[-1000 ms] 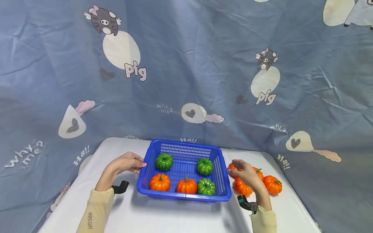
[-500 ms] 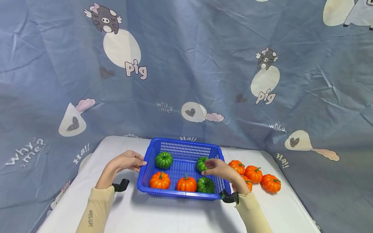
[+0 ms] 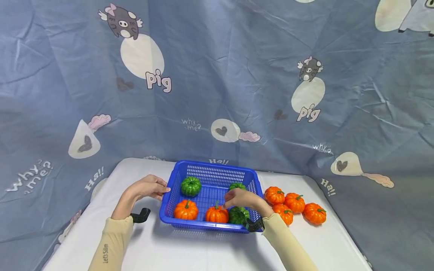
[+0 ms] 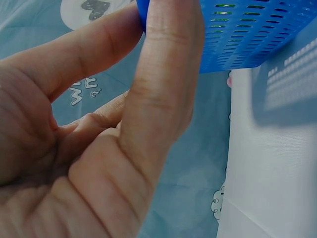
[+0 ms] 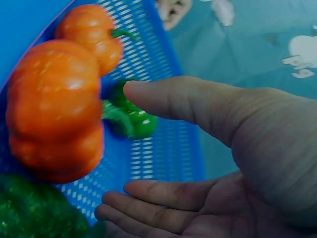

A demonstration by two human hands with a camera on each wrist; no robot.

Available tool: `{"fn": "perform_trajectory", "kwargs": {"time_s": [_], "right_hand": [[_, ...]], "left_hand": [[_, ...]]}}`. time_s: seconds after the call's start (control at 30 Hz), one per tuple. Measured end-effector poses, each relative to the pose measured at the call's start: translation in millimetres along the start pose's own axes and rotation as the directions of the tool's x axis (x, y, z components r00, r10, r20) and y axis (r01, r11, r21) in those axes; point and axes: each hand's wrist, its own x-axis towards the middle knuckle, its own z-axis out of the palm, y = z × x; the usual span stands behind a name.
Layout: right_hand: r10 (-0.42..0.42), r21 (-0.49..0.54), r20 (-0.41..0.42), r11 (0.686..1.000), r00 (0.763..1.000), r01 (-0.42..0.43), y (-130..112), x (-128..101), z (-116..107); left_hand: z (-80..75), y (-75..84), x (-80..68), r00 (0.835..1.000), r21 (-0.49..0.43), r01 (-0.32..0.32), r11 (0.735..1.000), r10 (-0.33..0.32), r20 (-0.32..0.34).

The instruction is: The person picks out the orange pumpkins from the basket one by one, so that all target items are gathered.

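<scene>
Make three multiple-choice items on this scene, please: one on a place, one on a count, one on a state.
1. Where does the left hand rest?
A. On the basket's left rim
B. On the pumpkins beside the basket
C. Flat on the table's front edge

2. How many orange pumpkins lie on the table outside the basket?
A. Two
B. Four
C. Six

3. What is the state of the right hand?
A. Open, over the pumpkins in the basket
B. Gripping a green pumpkin in the air
C. Resting on the table

Key: 1 A, its fingers touch the blue rim; 2 B, four lie to the right; 3 A, the right wrist view shows straight fingers holding nothing.
</scene>
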Motion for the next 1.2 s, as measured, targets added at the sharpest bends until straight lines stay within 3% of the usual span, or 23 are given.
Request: {"fn": "perform_trajectory", "kwargs": {"time_s": [0.3,0.53,0.77,1.0,1.2], "right_hand": [[0.047,-0.075,0.083,0.996,0.995,-0.040,2.8,10.1,3.9],[0.024,-0.137,0.210,0.991,0.977,0.005,3.0,19.4,4.1],[0.011,-0.195,0.255,0.980,0.967,0.040,-3.9,22.6,6.9],[0.012,-0.164,0.310,0.986,0.951,0.041,-2.4,22.8,5.8],[-0.019,-0.138,0.287,0.989,0.958,0.061,-0.9,23.0,4.7]], "left_hand": [[2.7,-2.0,1.4,1.000,0.005,0.011,1.000,-0.011,-0.001],[1.6,-0.8,2.2,1.000,-0.004,-0.001,1.000,0.001,0.007],[-1.0,-1.7,3.7,1.000,-0.001,0.005,1.000,-0.005,0.001],[-1.8,-0.9,2.5,1.000,0.003,-0.001,1.000,0.001,0.004],[-2.2,-0.7,1.9,1.000,0.003,-0.001,1.000,0.001,0.003]]}}
